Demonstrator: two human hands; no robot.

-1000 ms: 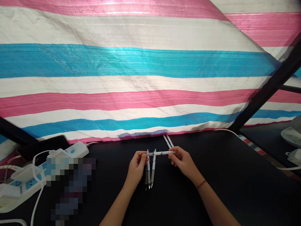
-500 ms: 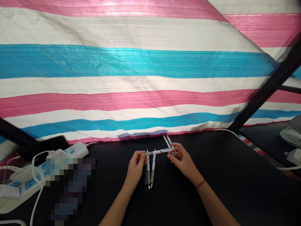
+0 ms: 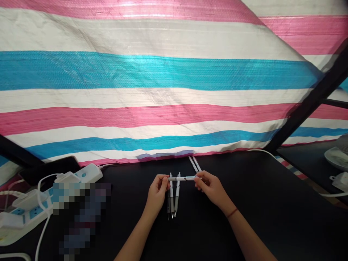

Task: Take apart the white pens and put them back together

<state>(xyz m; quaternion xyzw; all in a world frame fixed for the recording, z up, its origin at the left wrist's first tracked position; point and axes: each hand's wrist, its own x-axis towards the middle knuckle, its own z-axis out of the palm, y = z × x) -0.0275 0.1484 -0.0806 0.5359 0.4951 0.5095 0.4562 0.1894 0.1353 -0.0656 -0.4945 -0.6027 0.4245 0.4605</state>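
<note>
A white pen (image 3: 186, 178) with a grey grip lies level between my two hands, above the table. My left hand (image 3: 158, 186) pinches its grey end, hiding the tip. At the other end, my right hand (image 3: 208, 183) has its fingers closed around the clip end. Below the held pen, several pens (image 3: 172, 199) lie side by side on the black table, white and grey with their tips toward me. Two more white pens (image 3: 193, 164) rest behind my right hand near the striped sheet, their near ends covered by that hand.
On the left is a white and blue power strip (image 3: 89, 174) with plugs and cables, a dark flat device (image 3: 54, 170) behind it. A pink, white and blue sheet (image 3: 163, 72) hangs at the back. A black slanted bar (image 3: 301, 108) and a white bowl (image 3: 335, 158) are at right.
The pen has turned between my hands, so its clip now shows and it sits more level. My right hand has dropped slightly and its fingers have closed in. My left hand has stayed still.
</note>
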